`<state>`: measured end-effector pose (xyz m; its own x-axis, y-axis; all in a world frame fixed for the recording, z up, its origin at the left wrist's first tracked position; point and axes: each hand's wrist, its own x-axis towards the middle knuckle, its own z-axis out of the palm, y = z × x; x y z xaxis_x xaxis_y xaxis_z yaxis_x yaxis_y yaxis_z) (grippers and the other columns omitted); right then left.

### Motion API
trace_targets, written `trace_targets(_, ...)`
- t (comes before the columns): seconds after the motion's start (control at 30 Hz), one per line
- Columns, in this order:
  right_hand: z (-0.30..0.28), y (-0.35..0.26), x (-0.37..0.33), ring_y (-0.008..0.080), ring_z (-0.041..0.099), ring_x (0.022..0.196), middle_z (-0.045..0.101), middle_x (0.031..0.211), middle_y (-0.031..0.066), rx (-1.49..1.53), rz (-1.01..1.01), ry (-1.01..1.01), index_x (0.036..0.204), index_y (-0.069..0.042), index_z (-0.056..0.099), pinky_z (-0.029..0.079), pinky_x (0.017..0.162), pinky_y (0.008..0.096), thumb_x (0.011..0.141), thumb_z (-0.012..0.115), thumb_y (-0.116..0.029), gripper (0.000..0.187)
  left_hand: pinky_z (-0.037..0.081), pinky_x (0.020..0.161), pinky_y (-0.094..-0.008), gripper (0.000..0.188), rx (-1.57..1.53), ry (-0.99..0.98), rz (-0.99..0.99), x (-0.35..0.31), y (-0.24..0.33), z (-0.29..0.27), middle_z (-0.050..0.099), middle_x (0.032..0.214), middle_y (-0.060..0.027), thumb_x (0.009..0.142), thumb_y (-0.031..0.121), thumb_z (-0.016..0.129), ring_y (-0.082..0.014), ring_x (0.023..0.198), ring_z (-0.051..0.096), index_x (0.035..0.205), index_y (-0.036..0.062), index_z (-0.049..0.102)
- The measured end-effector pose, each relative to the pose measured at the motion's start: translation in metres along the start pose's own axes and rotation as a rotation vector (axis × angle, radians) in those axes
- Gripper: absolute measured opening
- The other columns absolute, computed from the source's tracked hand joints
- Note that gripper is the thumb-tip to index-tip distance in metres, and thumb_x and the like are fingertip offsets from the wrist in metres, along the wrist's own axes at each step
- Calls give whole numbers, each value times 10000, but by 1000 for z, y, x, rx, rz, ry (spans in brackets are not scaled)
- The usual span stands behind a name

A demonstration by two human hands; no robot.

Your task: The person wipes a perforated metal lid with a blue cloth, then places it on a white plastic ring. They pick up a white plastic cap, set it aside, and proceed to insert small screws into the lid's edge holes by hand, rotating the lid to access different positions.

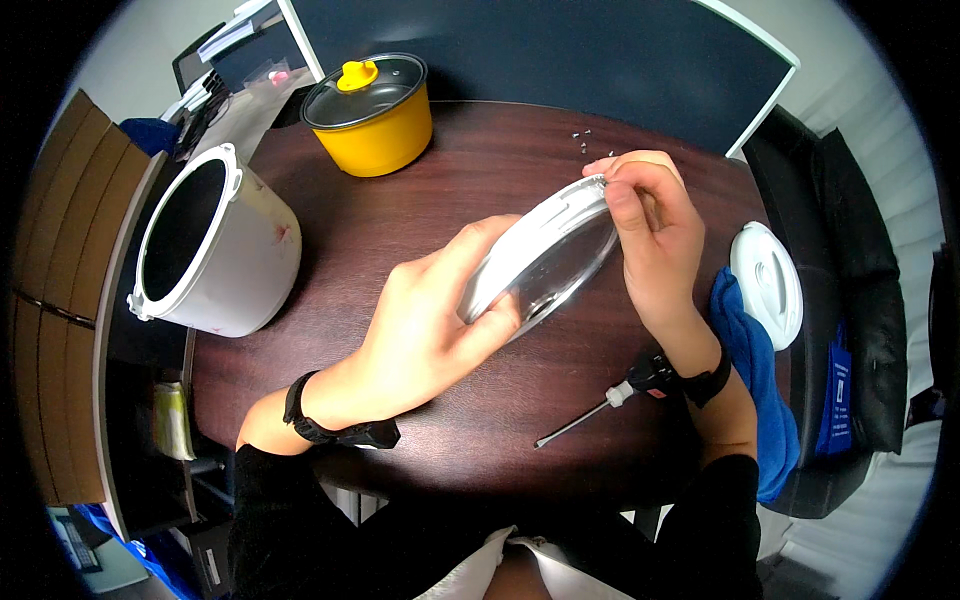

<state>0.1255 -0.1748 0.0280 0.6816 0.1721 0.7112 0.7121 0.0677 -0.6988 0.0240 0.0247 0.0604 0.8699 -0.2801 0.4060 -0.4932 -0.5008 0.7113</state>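
Note:
I hold a round rice cooker lid (545, 225), white on one face and shiny metal on the other, tilted on edge above the table. My left hand (430, 320) is closed around its near left edge, thumb on the metal side. At the opposite edge my right hand (660, 215) pinches the rim with thumb and fingertips; anything small between them is hidden. Beneath my right wrist lies a screwdriver (590, 415) with its shaft pointing to the lower left. Several tiny screws (584, 142) are scattered beyond my right hand.
On the dark wooden table (490, 150), a white rice cooker body (255, 260) stands at left. Behind it is a yellow pot (375, 135) with a glass lid. At right, a white oval cover (768, 285) rests partly against a blue cloth (755, 400). A dark partition (560, 60) borders the back.

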Motion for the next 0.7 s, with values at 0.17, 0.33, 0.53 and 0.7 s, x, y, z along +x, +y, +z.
trace_targets(0.17,3,-1,1,159,566,851,574,921,71,-157,-8,57,892,-11,583,445,763,268,888,652,-102,114,564,670,-350,366,96,66,-4,1,3,1,682,907,-189,827,111,658,-293,787,711,1157,4,542)
trace_targets(0.33,0,6,1,164,566,821,569,898,73,-163,-21,113,895,-8,581,451,743,269,888,654,-107,124,558,616,-325,314,139,38,-67,1,0,2,686,816,-165,841,165,700,-268,708,712,1065,1,554)
trace_targets(0.53,-5,16,4,145,573,810,573,906,70,-162,31,169,904,7,587,469,732,272,897,652,-123,145,548,598,-302,375,136,58,11,1,-18,8,688,813,-163,839,146,710,-231,718,713,1119,-3,509)
trace_targets(0.7,-5,18,6,160,604,836,573,905,76,-79,35,182,904,16,593,501,765,284,901,647,-108,136,507,602,-254,369,74,94,10,4,-29,8,680,800,-101,826,71,710,-138,678,666,1123,4,502)
